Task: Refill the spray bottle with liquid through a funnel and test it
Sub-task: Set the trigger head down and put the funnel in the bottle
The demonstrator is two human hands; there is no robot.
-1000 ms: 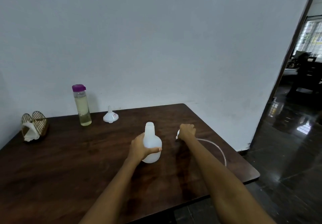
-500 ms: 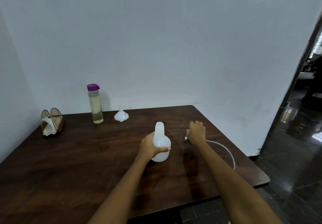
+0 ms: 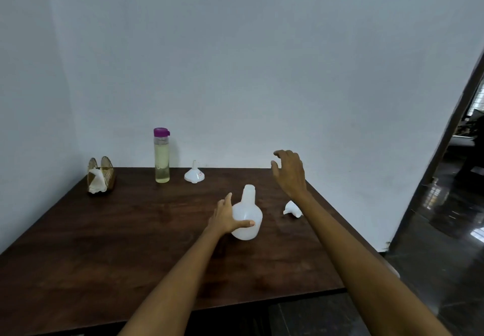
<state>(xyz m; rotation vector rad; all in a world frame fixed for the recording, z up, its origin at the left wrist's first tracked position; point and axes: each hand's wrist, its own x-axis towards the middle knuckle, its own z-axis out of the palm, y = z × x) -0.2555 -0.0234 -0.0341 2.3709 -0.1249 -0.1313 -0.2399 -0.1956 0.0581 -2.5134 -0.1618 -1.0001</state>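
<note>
While left hand [image 3: 227, 218] grips, spray bottle [image 3: 247, 215] upright.

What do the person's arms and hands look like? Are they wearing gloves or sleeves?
No gloves and no sleeves. Both forearms are bare as far as the picture shows. The left hand and the right hand are bare too, with no rings, watch or bracelets that I can see. The arms look long and stretched because the camera is wide-angle.

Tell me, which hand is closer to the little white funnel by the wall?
Left. The left hand grips the spray bottle, just in front of the funnel. The right hand hovers farther off to its right.
</note>
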